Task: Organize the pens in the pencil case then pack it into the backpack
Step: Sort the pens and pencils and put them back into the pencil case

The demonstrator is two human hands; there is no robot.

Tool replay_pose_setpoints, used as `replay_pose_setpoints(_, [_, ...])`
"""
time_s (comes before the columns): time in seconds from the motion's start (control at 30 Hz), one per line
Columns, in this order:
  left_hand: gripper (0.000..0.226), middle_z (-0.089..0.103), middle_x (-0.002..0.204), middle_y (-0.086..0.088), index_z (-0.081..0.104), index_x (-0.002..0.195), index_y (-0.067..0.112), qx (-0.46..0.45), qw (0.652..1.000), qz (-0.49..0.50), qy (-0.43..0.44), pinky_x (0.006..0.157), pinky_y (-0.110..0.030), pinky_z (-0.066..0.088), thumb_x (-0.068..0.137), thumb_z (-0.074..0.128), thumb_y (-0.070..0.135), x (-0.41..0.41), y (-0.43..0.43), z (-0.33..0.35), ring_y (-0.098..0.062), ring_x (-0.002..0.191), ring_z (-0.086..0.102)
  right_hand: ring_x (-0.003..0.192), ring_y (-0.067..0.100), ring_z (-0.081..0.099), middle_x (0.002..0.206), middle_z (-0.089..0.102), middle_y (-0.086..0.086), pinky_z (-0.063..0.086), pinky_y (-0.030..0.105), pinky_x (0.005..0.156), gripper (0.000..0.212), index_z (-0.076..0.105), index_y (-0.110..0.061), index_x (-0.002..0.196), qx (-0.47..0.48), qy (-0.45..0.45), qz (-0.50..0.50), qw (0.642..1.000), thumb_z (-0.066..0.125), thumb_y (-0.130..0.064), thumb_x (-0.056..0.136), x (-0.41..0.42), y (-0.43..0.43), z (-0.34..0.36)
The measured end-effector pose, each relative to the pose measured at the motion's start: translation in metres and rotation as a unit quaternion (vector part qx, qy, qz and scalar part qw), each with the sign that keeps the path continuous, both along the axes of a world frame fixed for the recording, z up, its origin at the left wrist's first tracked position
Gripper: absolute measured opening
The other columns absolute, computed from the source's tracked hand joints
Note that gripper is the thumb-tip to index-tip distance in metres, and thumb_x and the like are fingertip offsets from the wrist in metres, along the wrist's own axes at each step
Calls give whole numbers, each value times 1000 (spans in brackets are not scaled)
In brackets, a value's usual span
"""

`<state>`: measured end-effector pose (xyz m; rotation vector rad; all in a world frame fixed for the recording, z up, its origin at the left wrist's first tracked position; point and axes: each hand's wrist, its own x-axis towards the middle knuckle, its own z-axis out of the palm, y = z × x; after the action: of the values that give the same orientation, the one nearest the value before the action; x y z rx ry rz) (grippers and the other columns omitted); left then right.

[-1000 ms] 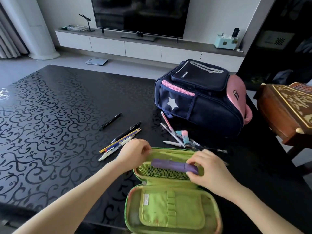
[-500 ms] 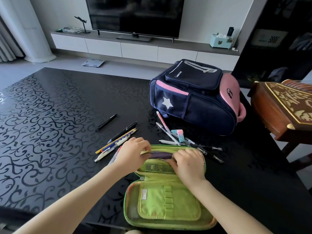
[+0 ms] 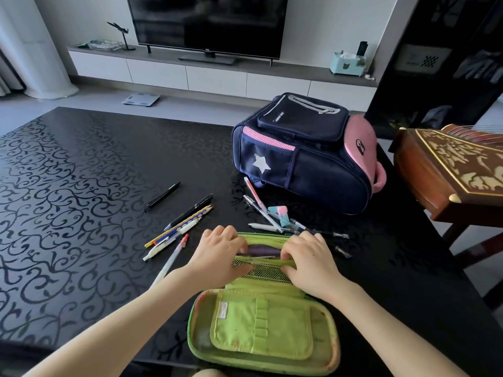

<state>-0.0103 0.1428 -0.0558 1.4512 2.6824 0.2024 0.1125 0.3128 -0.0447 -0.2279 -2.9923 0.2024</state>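
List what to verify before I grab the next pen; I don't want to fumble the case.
1. Pencil case lies open on the table: ok.
2. Purple item fully tucked at the mesh pocket: cannot tell, hands cover its ends.
3. Left hand and right hand free: not ok, both hold the purple item.
4. Left pens and right pens in view beside the case: ok.
5. Backpack opened for packing: cannot tell, main opening unseen.
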Motion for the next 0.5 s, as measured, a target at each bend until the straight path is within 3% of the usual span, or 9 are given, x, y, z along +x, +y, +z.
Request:
replay_pose_setpoints(0.1, [55, 57, 94, 2, 63, 106, 35, 32, 998, -18, 51, 76, -38, 42, 70, 36, 68, 1, -2, -2, -23, 84, 55, 70, 17, 55, 74, 64, -12, 38, 29, 66, 26, 62, -24, 66, 2, 31, -2, 1000, 85, -24, 53, 5, 0, -11])
replay_pose_setpoints(0.17, [52, 57, 89, 2, 65, 102, 38, 42, 998, -9, 51, 71, -38, 43, 69, 36, 67, 2, -2, -4, -22, 78, 55, 71, 15, 54, 72, 64, -14, 39, 30, 69, 19, 64, -24, 68, -12, 37, 3, 999, 81, -25, 60, 6, 2, -11])
replay_pose_setpoints(0.3, [53, 55, 91, 2, 65, 102, 39, 65, 997, -4, 31, 78, -38, 37, 70, 35, 69, 3, 3, -3, -21, 83, 51, 78, 8, 46, 79, 62, -18, 27, 29, 76, 5, 67, -26, 81, -70, 51, -4, 996, 67, -30, 79, 6, 13, -4])
replay_pose_setpoints(0.43, [30, 55, 96, 3, 68, 94, 35, 91, 996, 18, 0, 81, -34, 28, 79, 56, 56, 0, 4, -2, -21, 92, 48, 68, 17, 59, 71, 68, -8, 43, 33, 66, 8, 68, -21, 75, -50, 164, -143, 975, 67, -15, 79, 6, 35, -1])
replay_pose_setpoints(0.5, [20, 55, 96, 4, 69, 86, 30, 101, 994, 41, -5, 79, -31, 23, 80, 63, 48, -2, 1, -3, -21, 93, 49, 76, 24, 62, 79, 70, -3, 44, 36, 69, 7, 70, -18, 87, -13, 128, -217, 968, 66, -18, 82, 8, 49, -2])
